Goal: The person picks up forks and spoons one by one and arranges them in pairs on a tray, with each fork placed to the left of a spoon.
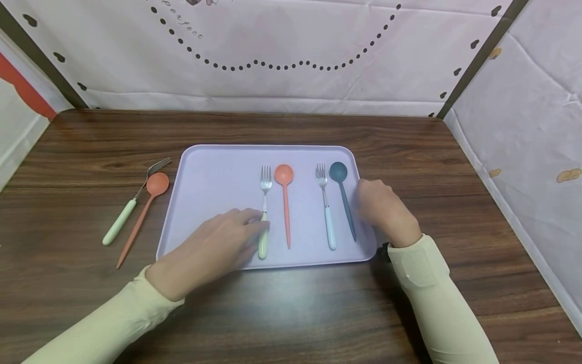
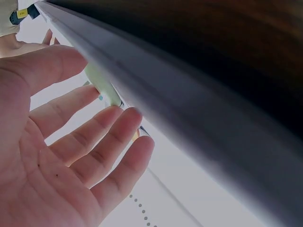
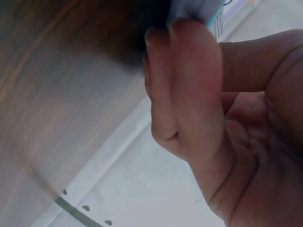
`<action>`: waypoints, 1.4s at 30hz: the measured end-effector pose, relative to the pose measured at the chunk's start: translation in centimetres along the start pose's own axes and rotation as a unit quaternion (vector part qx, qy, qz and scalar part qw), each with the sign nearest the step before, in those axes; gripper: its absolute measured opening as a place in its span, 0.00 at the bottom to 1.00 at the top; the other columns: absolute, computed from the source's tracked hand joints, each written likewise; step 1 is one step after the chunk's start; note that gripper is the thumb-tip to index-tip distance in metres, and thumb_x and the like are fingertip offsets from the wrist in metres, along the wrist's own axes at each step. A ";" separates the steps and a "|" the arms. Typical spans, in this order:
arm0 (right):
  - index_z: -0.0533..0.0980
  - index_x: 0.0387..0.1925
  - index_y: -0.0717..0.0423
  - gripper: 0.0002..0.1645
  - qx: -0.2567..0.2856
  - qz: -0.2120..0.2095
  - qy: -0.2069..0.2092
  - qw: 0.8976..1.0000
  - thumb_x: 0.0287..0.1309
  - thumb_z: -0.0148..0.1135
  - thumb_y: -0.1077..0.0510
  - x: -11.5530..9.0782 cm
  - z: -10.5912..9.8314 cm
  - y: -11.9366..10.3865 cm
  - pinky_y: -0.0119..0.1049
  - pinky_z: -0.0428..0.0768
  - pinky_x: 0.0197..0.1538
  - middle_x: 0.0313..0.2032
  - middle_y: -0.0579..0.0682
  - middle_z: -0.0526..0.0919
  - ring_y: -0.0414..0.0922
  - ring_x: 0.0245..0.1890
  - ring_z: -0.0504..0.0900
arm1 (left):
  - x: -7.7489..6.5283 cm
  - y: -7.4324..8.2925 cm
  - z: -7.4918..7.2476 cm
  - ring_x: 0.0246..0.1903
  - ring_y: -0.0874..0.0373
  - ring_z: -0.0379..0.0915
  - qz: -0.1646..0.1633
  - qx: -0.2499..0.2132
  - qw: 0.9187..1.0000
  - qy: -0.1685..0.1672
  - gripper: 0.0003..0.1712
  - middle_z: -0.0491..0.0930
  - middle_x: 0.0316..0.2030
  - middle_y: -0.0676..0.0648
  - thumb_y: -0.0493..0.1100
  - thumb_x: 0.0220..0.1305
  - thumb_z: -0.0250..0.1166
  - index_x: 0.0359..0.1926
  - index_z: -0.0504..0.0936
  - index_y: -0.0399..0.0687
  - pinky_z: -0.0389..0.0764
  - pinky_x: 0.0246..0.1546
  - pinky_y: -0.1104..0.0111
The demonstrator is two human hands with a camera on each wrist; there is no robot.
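Note:
A pale lilac tray [image 1: 213, 167] lies on the wooden table. My left hand [image 1: 218, 247] reaches over its near rim, fingertips touching the green handle of a fork [image 1: 264, 187]. In the left wrist view the fingers [image 2: 106, 161] are spread and fairly straight beside that handle [image 2: 104, 87]. My right hand [image 1: 384, 207] grips the tray's right rim; the right wrist view shows bent fingers [image 3: 196, 85] at the edge. Between the hands on the tray lie an orange spoon [image 1: 284, 174], a fork with a light blue handle [image 1: 329, 227] and a dark teal spoon [image 1: 338, 172].
Left of the tray, a second green-handled fork [image 1: 120, 221] and a second orange spoon [image 1: 157, 184] lie close together on the table [image 1: 291, 313]. White patterned cloth [image 1: 291, 35] stands behind the table and along its sides.

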State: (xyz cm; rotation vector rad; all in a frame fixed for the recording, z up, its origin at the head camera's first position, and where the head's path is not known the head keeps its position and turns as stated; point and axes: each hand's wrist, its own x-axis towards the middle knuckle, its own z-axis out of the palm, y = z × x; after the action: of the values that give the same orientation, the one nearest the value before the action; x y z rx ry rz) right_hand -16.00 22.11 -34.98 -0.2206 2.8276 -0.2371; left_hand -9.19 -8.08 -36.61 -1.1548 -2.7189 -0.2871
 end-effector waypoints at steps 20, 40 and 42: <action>0.69 0.35 0.67 0.07 0.003 0.001 0.000 1.000 0.54 0.49 0.66 0.0 0.0 0.0 0.40 0.76 0.21 0.23 0.57 0.73 0.48 0.21 0.73 | 0.1 0.1 -0.1 0.34 0.50 0.72 -0.002 0.002 1.000 0.004 0.17 0.78 0.42 0.42 0.43 0.56 0.63 0.47 0.79 0.44 0.79 0.31 0.56; 0.69 0.35 0.67 0.07 0.004 0.003 -0.002 1.000 0.54 0.51 0.66 0.0 0.0 0.0 0.38 0.75 0.20 0.22 0.57 0.73 0.48 0.20 0.73 | -0.1 0.2 -0.2 0.35 0.50 0.72 -0.002 -0.008 1.000 0.007 0.20 0.77 0.43 0.41 0.42 0.55 0.64 0.50 0.77 0.43 0.79 0.32 0.57; 0.69 0.35 0.67 0.07 0.004 0.001 -0.001 1.000 0.54 0.50 0.66 0.0 0.0 0.0 0.38 0.75 0.20 0.22 0.57 0.73 0.48 0.20 0.73 | -0.2 0.2 -0.3 0.36 0.50 0.73 -0.003 -0.012 1.000 0.012 0.21 0.77 0.43 0.41 0.41 0.54 0.64 0.51 0.77 0.42 0.79 0.33 0.57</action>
State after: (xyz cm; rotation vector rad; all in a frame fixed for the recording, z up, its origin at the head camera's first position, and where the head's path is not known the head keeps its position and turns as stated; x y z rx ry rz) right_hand -15.98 22.13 -35.03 -0.2153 2.8246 -0.2464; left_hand -8.89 -8.17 -36.33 -1.1431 -2.7048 -0.3336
